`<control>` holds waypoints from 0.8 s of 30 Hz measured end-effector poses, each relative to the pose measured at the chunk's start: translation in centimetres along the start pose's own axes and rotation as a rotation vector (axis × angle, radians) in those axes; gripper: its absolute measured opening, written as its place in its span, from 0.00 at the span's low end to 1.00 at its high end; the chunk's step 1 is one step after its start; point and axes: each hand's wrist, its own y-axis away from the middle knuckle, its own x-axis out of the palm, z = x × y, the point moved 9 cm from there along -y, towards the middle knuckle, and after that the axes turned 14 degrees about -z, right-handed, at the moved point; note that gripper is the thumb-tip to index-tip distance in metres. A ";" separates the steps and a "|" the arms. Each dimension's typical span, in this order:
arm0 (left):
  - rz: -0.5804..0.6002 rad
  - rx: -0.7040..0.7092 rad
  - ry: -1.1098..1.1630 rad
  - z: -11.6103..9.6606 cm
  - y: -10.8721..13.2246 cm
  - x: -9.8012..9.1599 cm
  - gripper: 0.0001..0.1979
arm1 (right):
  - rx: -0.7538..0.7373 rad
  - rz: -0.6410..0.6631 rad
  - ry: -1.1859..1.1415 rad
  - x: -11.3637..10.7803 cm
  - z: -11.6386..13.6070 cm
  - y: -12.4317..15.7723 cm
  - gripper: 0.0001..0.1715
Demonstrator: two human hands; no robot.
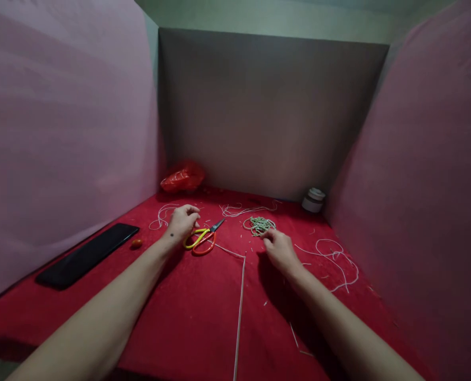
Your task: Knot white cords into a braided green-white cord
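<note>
My left hand (183, 222) is beside the scissors (206, 238), its fingers curled together near the yellow handle loop; what they hold, if anything, is hidden. The scissors lie with one yellow and one red loop, blades pointing away to the right. A pale cord (240, 304) runs from under the scissors, bends, then comes down toward the front edge. At the near side of a tangled green braided cord (258, 225), my right hand (280, 250) has its thumb and fingertips pinched on the bundle's edge.
A black phone (88, 255) and a small orange-red object (136, 243) lie at left. Behind are a red plastic bag (183, 176) and a lidded jar (314, 200). Loose white strings (341, 254) and clippings lie on the red cloth (188, 323). Panels rise on three sides.
</note>
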 end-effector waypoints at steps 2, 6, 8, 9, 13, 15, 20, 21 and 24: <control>0.016 -0.021 -0.007 0.6 0.0 0.4 0.08 | 0.046 0.005 -0.056 2.0 -0.8 0.2 0.13; 0.055 -0.107 0.008 1.6 -1.2 1.2 0.07 | 0.083 0.012 -0.172 3.5 -2.1 0.7 0.15; 0.053 -0.135 0.008 1.5 -2.8 1.3 0.06 | 0.087 0.028 -0.218 3.8 -2.4 0.9 0.15; 0.043 -0.140 0.004 1.3 -3.7 1.2 0.06 | 0.091 0.036 -0.233 3.9 -2.5 1.0 0.15; 0.011 -0.134 -0.020 0.1 -7.0 1.0 0.05 | 0.109 0.068 -0.244 4.5 -2.6 1.2 0.13; 0.036 -0.141 -0.038 -0.1 -7.5 1.9 0.05 | 0.112 0.075 -0.232 4.4 -2.5 1.2 0.13; 0.187 -0.149 -0.081 0.0 -5.4 6.5 0.05 | 0.118 0.069 -0.212 4.0 -2.5 1.1 0.13; 0.220 -0.140 -0.080 -0.2 -4.8 7.5 0.05 | 0.116 0.069 -0.206 4.0 -2.5 1.0 0.13; 0.309 -0.110 -0.069 -1.1 -3.3 9.8 0.05 | 0.099 0.069 -0.185 4.0 -2.5 1.0 0.12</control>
